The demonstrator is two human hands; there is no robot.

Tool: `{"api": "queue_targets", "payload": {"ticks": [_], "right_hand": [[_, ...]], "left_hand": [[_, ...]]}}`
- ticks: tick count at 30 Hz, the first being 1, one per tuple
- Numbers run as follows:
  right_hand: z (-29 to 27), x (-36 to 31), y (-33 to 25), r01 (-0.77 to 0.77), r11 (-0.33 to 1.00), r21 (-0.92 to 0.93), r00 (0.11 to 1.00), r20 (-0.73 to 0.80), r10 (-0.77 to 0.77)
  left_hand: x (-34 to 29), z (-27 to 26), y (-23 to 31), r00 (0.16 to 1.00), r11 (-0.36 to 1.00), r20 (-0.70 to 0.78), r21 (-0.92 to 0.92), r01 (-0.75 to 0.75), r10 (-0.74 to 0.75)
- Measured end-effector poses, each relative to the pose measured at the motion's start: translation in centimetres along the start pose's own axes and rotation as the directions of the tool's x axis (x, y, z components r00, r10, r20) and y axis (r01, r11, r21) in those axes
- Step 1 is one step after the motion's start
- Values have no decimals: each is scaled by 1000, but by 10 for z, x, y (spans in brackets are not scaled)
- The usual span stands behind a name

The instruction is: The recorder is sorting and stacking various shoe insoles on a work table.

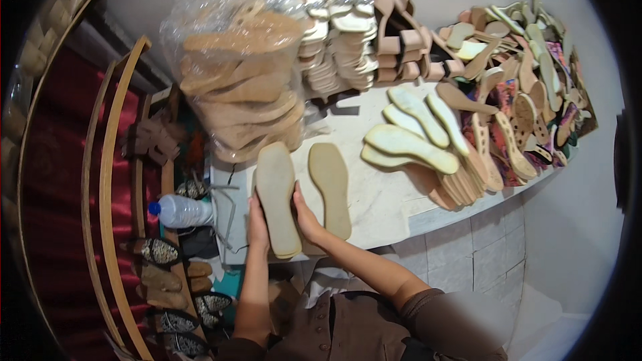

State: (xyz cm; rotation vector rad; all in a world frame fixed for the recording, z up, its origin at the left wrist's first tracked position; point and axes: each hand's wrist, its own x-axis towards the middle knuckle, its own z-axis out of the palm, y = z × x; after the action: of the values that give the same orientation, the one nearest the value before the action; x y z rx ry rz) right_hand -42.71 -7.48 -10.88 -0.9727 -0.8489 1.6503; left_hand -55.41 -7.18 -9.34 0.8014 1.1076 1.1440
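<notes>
Between my two hands is a small stack of beige shoe insoles (276, 194), toe end pointing away from me. My left hand (257, 222) presses along the stack's left edge, and my right hand (306, 215) lies against its right edge. Just right of them, a second insole pile (329, 190) rests on the white table (374, 217), untouched. Further right, several pale cream insoles (408, 146) lie fanned out over tan ones (458, 187). The undersides of both hands' fingers are partly hidden by the stack.
Wedge soles in a clear plastic bag (244, 87) stand behind the stack. White sandals (338, 33) and pink heeled shoes (404, 47) line the wall. A heap of mixed insoles (528, 87) fills the right end. Left are a water bottle (184, 212) and a wooden rack (107, 160) with shoes.
</notes>
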Motion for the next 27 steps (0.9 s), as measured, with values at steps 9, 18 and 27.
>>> {"api": "queue_targets", "payload": {"ticks": [9,18,27], "right_hand": [[-95,-43,-93,46,996,-77,997,66,-41],[-254,-110,-181,100,994,-35,994,-50,-102],[-381,-142,-227,120,989,-81,990,-69,-126]], "left_hand": [[-33,61,68,873,811,-214,513,-282,439],[-43,311,3,847,618,273,588,-522,456],[-45,455,-48,856,625,395,587,-515,334]]}}
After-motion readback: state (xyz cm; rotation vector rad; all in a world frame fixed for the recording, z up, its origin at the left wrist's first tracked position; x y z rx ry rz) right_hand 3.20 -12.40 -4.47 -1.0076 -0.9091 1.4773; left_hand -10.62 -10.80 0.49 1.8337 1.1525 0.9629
